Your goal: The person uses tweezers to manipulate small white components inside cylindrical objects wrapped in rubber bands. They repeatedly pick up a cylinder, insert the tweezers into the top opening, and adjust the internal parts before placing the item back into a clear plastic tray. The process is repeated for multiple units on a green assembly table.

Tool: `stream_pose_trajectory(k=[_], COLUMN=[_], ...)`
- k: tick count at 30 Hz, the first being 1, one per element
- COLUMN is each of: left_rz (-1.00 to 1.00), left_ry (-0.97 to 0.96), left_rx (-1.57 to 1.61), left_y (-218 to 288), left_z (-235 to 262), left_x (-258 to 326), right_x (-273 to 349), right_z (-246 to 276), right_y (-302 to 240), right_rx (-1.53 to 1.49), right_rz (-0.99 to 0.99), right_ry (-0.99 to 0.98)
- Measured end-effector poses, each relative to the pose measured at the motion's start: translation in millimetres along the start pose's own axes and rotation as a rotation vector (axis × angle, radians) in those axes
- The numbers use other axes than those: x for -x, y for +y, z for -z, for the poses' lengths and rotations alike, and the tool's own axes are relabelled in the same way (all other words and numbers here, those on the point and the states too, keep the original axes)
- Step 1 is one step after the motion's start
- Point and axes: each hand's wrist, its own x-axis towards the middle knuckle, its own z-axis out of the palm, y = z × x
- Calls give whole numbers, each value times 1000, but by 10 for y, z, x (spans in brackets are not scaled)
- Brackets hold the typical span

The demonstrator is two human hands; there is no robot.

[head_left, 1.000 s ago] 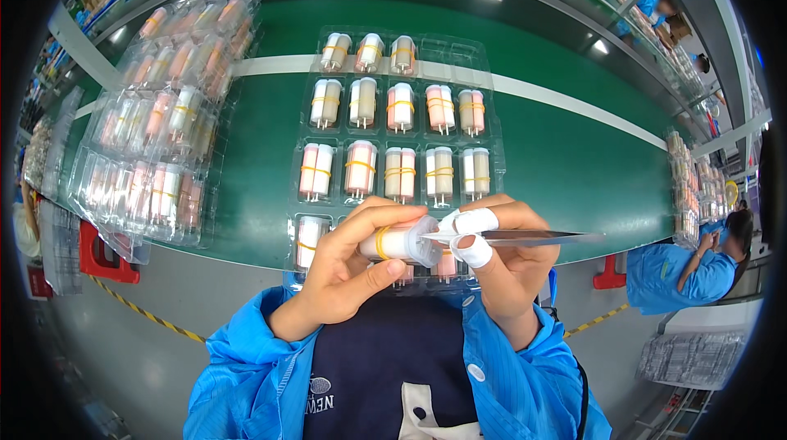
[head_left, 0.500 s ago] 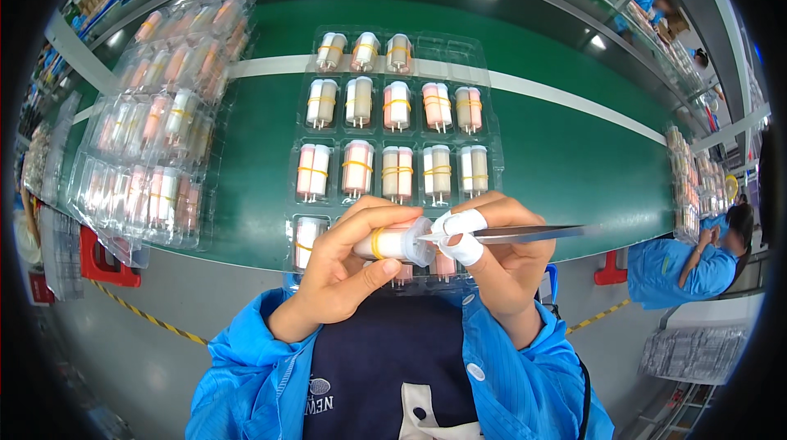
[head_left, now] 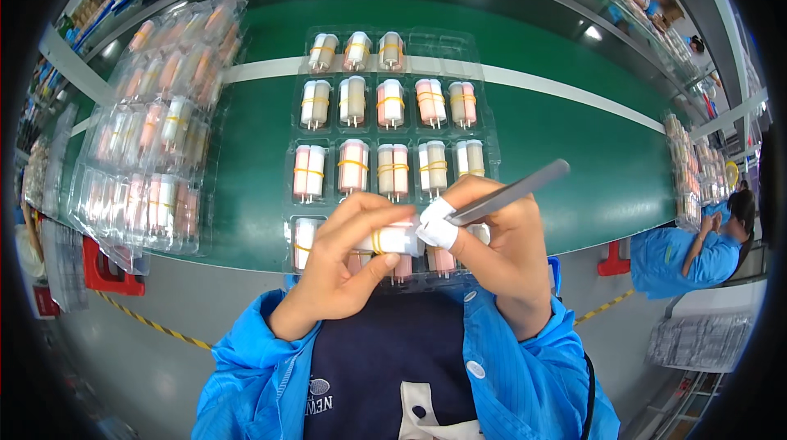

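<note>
My left hand [head_left: 338,264] grips a banded pair of pale cylinders [head_left: 399,239] lying on its side, its capped end facing right. A yellow rubber band goes round the pair. My right hand [head_left: 515,256] pinches metal tweezers [head_left: 518,192] between thumb and forefinger, both wrapped in white tape. The tweezers' tips are hidden by those taped fingers, right at the capped end. Below the hands lies a clear plastic tray [head_left: 447,45] with several more pairs in white, pink and grey, each banded in yellow, many with metal pins at the near end.
Stacked trays of the same parts [head_left: 156,133] stand on the left of the green bench [head_left: 566,145]. More filled trays [head_left: 689,170] sit at the far right. A co-worker in blue [head_left: 680,256] is at the right. Red stools [head_left: 111,264] stand beyond the bench edge.
The tweezers have swung from nearly level to slanting up and away to the right. My right hand has turned with them, close against the capped end. My left hand keeps its hold.
</note>
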Motion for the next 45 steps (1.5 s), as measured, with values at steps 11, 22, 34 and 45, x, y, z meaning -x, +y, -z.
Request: stream_pose_trajectory(k=[11, 22, 34, 45], left_rz=[20, -7, -44, 1], left_ry=[4, -1, 3, 32], left_rx=[294, 236, 179, 219], left_y=[-5, -42, -90, -65], left_z=[-35, -27, -13, -25], left_x=[1, 16, -2, 15], right_x=[125, 106, 67, 50], right_z=[-87, -113, -122, -137], right_y=[242, 230, 277, 303], right_rx=[-148, -112, -84, -93], right_rz=[349, 301, 291, 307], right_ry=[224, 218, 233, 240])
